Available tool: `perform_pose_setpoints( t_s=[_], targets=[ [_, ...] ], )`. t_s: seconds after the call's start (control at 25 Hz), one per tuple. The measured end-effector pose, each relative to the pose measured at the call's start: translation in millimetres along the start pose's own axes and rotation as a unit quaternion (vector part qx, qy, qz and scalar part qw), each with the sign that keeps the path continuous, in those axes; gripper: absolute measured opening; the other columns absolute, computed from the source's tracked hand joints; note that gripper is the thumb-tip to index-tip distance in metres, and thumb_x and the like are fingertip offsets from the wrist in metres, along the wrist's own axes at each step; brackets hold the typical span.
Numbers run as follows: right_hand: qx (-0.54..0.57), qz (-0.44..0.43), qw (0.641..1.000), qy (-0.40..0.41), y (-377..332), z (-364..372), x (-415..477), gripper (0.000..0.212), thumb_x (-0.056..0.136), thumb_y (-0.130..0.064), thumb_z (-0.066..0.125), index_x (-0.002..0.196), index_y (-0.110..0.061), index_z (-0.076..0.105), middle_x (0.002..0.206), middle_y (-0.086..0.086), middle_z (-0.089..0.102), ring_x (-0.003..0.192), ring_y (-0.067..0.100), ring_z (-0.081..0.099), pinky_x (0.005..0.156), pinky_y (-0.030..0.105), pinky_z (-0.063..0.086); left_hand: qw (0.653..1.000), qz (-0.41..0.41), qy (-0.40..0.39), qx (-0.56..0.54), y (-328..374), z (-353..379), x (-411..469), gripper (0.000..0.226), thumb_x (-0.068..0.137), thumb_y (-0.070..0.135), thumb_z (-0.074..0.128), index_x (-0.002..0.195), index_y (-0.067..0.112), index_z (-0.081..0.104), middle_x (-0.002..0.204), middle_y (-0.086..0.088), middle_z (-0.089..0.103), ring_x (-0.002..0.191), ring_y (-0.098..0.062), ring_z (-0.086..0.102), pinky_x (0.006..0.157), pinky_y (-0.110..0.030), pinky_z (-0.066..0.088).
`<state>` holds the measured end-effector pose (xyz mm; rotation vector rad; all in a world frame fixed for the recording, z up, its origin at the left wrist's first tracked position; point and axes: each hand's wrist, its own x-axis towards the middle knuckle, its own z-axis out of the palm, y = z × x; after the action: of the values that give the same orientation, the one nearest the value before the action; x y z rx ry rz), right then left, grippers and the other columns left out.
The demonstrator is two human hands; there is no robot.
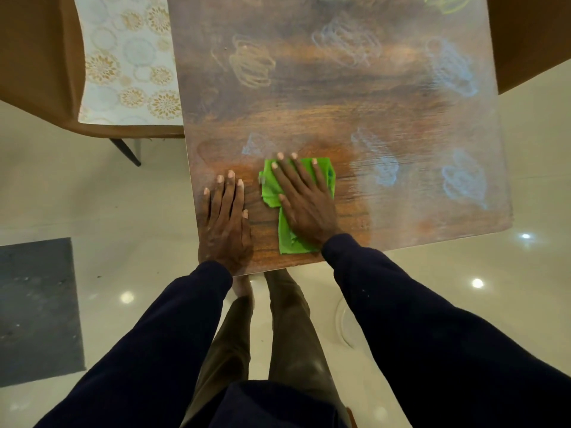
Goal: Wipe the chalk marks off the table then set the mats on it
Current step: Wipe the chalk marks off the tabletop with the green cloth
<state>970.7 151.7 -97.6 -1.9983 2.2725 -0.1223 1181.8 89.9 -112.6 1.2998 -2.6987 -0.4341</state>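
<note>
A brown wooden table [309,112] fills the upper middle of the head view. Chalk scribbles cover it: blue marks [463,180] at the near right, a small blue smear [255,145] just beyond my fingers, a tan scribble [251,64] farther back and green ones [445,3] at the far edge. My right hand [304,200] presses flat, fingers straight, on a crumpled green cloth [285,239] near the front edge. My left hand [225,220] rests flat on the bare wood at the near left corner. A patterned mat [129,63] lies on a chair seat left of the table.
A brown upholstered chair [40,72] stands at the table's left side, one dark leg [126,151] showing. Another brown chair [531,35] is at the far right. Glossy pale floor surrounds the table, with a dark grey floor mat [37,310] at the lower left.
</note>
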Motion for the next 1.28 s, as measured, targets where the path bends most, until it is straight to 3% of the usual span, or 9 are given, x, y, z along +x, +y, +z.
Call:
perform_pose_setpoints(
  t_s=[0.12, 0.28, 0.44, 0.6, 0.68, 0.76, 1.0, 1.08, 1.28],
  targets=[
    [-0.004, -0.085, 0.996, -0.028, 19.2, -0.1, -44.5, 0.062, 0.113, -0.035, 0.033, 0.17, -0.015, 0.02, 0.177, 0.013, 0.02, 0.165, 0.033, 0.016, 0.131, 0.062, 0.017, 1.0, -0.003, -0.002, -0.001, 1.0, -0.7, 0.5, 0.06, 0.112, 0.025, 0.028, 0.168, 0.004, 0.022, 0.177, -0.016, 0.014, 0.165, -0.032, 0.01, 0.132, -0.056, 0.014],
    [0.011, 0.049, 0.999, 0.021, 50.4, -8.9, -34.3, 0.058, 0.113, -0.03, 0.03, 0.168, -0.01, 0.03, 0.176, 0.014, 0.025, 0.164, 0.034, 0.021, 0.128, 0.066, 0.021, 1.0, -0.004, 0.005, -0.013, 2.0, -0.6, 0.9, 0.06, 0.112, 0.026, 0.027, 0.168, 0.005, 0.023, 0.178, -0.014, 0.016, 0.166, -0.03, 0.009, 0.133, -0.055, 0.013],
    [0.039, 0.174, 0.982, 0.064, 4.7, -2.1, 18.2, 0.059, 0.111, -0.027, 0.033, 0.168, -0.009, 0.029, 0.176, 0.013, 0.023, 0.164, 0.035, 0.018, 0.133, 0.059, 0.009, 1.0, -0.005, 0.005, -0.008, 2.0, -0.6, 0.4, 0.059, 0.112, 0.025, 0.028, 0.168, 0.005, 0.023, 0.177, -0.014, 0.016, 0.165, -0.031, 0.011, 0.133, -0.055, 0.014],
    [0.026, 0.013, 1.0, -0.011, -16.5, 6.6, -25.1, 0.061, 0.113, -0.035, 0.03, 0.168, -0.009, 0.027, 0.177, 0.014, 0.021, 0.164, 0.034, 0.017, 0.132, 0.061, 0.012, 1.0, 0.0, 0.007, 0.003, 1.2, -0.2, 0.7, 0.061, 0.112, 0.024, 0.031, 0.168, 0.004, 0.022, 0.177, -0.015, 0.015, 0.165, -0.031, 0.01, 0.133, -0.055, 0.013],
    [0.017, -0.102, 0.993, -0.053, 7.3, -0.3, -53.7, 0.06, 0.115, -0.038, 0.027, 0.169, -0.011, 0.025, 0.178, 0.012, 0.019, 0.165, 0.031, 0.015, 0.133, 0.06, 0.012, 1.0, -0.002, 0.009, -0.001, 2.1, -0.4, 0.6, 0.061, 0.112, 0.024, 0.032, 0.168, 0.004, 0.022, 0.178, -0.015, 0.015, 0.166, -0.031, 0.01, 0.133, -0.055, 0.014],
    [0.011, -0.133, 0.989, -0.057, 40.3, -8.7, -52.3, 0.06, 0.115, -0.038, 0.025, 0.17, -0.014, 0.024, 0.178, 0.01, 0.018, 0.165, 0.029, 0.014, 0.132, 0.06, 0.013, 1.0, -0.004, 0.011, -0.008, 2.9, 0.0, 0.6, 0.06, 0.111, 0.024, 0.031, 0.168, 0.004, 0.023, 0.178, -0.014, 0.015, 0.166, -0.03, 0.01, 0.133, -0.055, 0.015],
    [0.026, 0.154, 0.986, 0.059, 24.6, -3.5, 28.7, 0.058, 0.114, -0.029, 0.03, 0.169, -0.012, 0.027, 0.177, 0.011, 0.022, 0.165, 0.031, 0.015, 0.134, 0.057, 0.009, 1.0, -0.002, 0.013, -0.009, 1.7, -1.2, 0.5, 0.06, 0.111, 0.024, 0.031, 0.168, 0.004, 0.024, 0.177, -0.014, 0.016, 0.166, -0.03, 0.011, 0.133, -0.055, 0.015],
    [0.036, 0.121, 0.991, 0.046, 0.6, 1.3, 29.3, 0.059, 0.114, -0.031, 0.029, 0.169, -0.011, 0.025, 0.178, 0.012, 0.019, 0.165, 0.032, 0.014, 0.133, 0.059, 0.01, 1.0, -0.002, 0.016, -0.009, 2.7, -2.1, -0.4, 0.06, 0.111, 0.023, 0.032, 0.168, 0.004, 0.024, 0.177, -0.015, 0.017, 0.165, -0.03, 0.012, 0.133, -0.055, 0.016],
    [0.01, -0.154, 0.986, -0.055, 18.6, -3.8, -37.5, 0.061, 0.115, -0.037, 0.029, 0.17, -0.012, 0.022, 0.178, 0.01, 0.017, 0.166, 0.03, 0.013, 0.133, 0.058, 0.012, 0.999, 0.0, 0.032, -0.013, 3.7, -3.1, 0.1, 0.06, 0.111, 0.021, 0.035, 0.167, 0.003, 0.026, 0.177, -0.016, 0.019, 0.165, -0.031, 0.014, 0.133, -0.054, 0.016]
  ],
)
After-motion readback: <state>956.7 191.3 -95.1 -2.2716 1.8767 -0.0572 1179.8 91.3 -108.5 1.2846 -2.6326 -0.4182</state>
